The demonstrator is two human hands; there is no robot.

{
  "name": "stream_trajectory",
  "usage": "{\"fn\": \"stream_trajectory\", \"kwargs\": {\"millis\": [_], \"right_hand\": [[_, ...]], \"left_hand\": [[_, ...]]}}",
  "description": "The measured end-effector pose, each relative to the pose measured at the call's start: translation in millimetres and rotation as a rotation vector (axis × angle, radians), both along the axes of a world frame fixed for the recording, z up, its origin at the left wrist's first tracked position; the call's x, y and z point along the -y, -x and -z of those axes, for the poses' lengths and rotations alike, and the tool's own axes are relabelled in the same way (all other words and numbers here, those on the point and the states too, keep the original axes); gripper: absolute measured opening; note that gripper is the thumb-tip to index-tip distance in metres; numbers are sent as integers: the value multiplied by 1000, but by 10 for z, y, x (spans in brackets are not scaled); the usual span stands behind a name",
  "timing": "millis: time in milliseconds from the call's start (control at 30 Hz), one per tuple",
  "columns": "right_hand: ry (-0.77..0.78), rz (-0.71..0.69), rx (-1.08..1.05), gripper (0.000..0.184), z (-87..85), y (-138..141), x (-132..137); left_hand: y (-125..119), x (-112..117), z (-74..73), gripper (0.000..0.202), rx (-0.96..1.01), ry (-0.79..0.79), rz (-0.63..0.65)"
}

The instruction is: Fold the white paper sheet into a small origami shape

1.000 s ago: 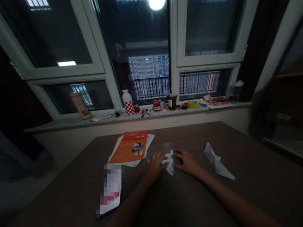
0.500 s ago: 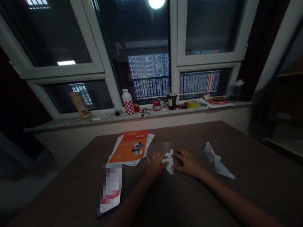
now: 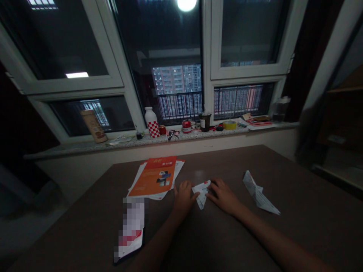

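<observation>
A small folded paper (image 3: 202,193), white with print and a red patch, lies on the dark table between my hands, its pointed end toward me. My left hand (image 3: 184,196) pinches its left corner, thumb near the middle of the fold. At the upper right corner, the bent fingers of my right hand (image 3: 224,195) grip the paper, with the thumb by its right edge. A larger folded paper shape (image 3: 259,194), with printed lines and pointed ends, rests on the table to the right of my right hand.
Left of my hands lies an orange booklet (image 3: 154,175) on white sheets. Nearer me is a pixelated flat object (image 3: 132,226) with a dark edge. Behind the table, the windowsill (image 3: 121,147) carries a checkered bottle (image 3: 153,122), a tan flask (image 3: 93,126), yellow tape (image 3: 229,125) and a dark cup (image 3: 205,122).
The folded paper has turned between my hands; its wide edge now runs across the top and its point faces me. Both hands stay on it, with slight finger shifts.
</observation>
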State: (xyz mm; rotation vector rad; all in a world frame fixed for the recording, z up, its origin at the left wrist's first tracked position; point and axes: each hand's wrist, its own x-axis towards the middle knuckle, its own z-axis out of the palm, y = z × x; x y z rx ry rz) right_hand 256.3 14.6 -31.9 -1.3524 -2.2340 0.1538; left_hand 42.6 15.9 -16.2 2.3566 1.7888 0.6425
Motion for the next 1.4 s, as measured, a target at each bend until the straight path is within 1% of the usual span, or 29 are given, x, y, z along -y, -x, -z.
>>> {"fn": "stream_trajectory", "kwargs": {"millis": [100, 167, 233, 300, 400, 533, 600, 800, 933, 1100, 1300, 1400], "right_hand": [[-62, 25, -11, 24, 5, 2, -14], [-48, -5, -4, 20, -2, -1, -20], [-13, -38, 10, 21, -17, -3, -21], [10, -37, 31, 27, -37, -3, -22], [39, 5, 66, 34, -59, 1, -33], [75, 52, 65, 36, -54, 12, -70], [81, 65, 55, 35, -48, 16, -86], [89, 61, 52, 35, -71, 24, -77], [64, 67, 75, 33, -94, 29, -60], [69, 91, 86, 34, -91, 49, -65], [82, 151, 3, 28, -48, 63, -103], [80, 148, 29, 25, -45, 62, -117]], "left_hand": [[-1, 1, 4, 23, 18, 16, 48], [-3, 9, 18, 26, 25, 32, 86], [-4, 15, 35, 32, 31, 47, 124], [-1, 15, 48, 37, 42, 54, 141], [9, 3, 52, 37, 77, 70, 125], [18, -13, 41, 20, 137, 66, 109], [16, -18, 36, 16, 144, 67, 105], [2, -18, 27, 17, 121, 121, 89], [-2, 10, 28, 22, 109, 121, 93], [-6, 26, 30, 26, 86, 130, 97], [-15, 13, 23, 20, 101, 97, 83], [-16, 9, 16, 16, 111, 81, 51]]}}
